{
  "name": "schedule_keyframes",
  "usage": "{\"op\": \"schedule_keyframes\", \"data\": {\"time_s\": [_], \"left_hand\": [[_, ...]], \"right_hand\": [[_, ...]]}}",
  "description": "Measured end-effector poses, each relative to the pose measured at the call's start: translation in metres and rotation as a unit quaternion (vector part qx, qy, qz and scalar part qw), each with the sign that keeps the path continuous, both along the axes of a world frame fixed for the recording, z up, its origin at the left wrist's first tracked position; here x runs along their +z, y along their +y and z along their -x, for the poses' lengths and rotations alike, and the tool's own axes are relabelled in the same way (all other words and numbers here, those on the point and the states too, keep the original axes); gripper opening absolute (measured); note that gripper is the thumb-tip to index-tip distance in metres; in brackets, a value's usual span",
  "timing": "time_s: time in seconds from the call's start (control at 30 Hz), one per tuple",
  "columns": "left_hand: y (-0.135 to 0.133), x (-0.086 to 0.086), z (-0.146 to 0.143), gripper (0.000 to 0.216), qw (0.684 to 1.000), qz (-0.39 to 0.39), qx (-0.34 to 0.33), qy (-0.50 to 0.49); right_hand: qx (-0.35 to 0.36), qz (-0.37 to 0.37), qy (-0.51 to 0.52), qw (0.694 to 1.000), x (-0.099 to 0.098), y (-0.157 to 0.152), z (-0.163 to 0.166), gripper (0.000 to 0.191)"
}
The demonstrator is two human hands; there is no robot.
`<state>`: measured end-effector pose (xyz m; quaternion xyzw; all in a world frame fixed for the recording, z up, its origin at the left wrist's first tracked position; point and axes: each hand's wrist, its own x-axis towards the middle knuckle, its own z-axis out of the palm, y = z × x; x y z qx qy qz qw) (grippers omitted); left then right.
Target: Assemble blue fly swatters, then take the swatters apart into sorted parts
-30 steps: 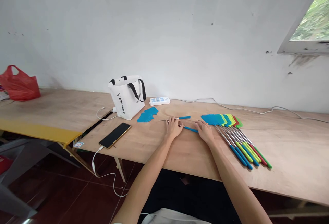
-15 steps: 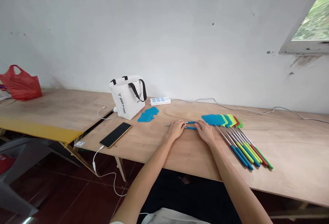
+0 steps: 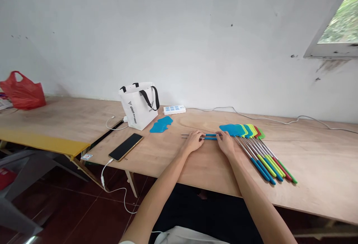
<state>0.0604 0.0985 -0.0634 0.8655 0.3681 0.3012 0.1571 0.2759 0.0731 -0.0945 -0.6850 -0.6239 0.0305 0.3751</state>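
Observation:
Two fly swatter handles (image 3: 210,138) with blue grips and thin metal rods lie side by side across the table in front of me. My left hand (image 3: 194,141) is closed over their metal rods, whose bare tips stick out to its left. At the other end, my right hand (image 3: 225,142) has its fingers on the ends of the blue grips. Just right of that hand lies a fanned row of fly swatters (image 3: 253,149) in blue, yellow-green, red and green. Loose blue swatter heads (image 3: 160,125) rest on the table to the left.
A white bag (image 3: 139,106) with black handles stands at the back left, a power strip (image 3: 174,109) beside it. A phone (image 3: 125,147) on a white cable lies near the front edge. Along the wall runs a cord (image 3: 260,118). A red bag (image 3: 24,93) sits far left.
The two handles now lie straighter and more parallel, with more of the blue grips and rod tips showing. My right hand has shifted slightly right.

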Motion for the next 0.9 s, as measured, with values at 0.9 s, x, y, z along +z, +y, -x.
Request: {"op": "schedule_keyframes", "data": {"time_s": [0.9], "left_hand": [[0.016,-0.004,0.010,0.023,0.990,0.015,0.142,-0.002]], "right_hand": [[0.025,0.049,-0.076,0.996,0.002,-0.008,0.006,0.030]]}}
